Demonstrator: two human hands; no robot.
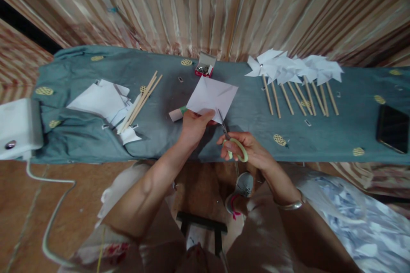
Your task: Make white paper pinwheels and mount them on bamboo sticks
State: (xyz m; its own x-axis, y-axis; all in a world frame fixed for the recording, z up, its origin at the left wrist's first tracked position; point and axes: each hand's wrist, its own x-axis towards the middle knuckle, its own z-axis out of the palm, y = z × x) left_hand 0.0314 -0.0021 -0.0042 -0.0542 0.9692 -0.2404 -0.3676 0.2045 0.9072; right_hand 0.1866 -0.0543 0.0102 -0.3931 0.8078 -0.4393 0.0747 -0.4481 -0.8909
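My left hand [196,127] pinches the near edge of a white square sheet of paper [209,94], thumb on top. The sheet is held above the table with one corner pointing away from me, and faint creases show on it. In my right hand [245,147] is a pair of scissors [238,150] with pale yellow-green handles. Their blades are at the sheet's near right edge, and part of them lies over the paper. Just left of the sheet lies a white tube [175,114] with a green band, partly hidden. Beyond the paper stands a small red open box [205,68] of metal pins.
Several paper pinwheels [288,67] on wooden sticks [303,98] lie at the right. Loose sticks [141,102] and paper pieces [99,100] are on the left of the green cloth [153,143]. A phone [393,129] rests far right; a white corded device [22,126] is far left.
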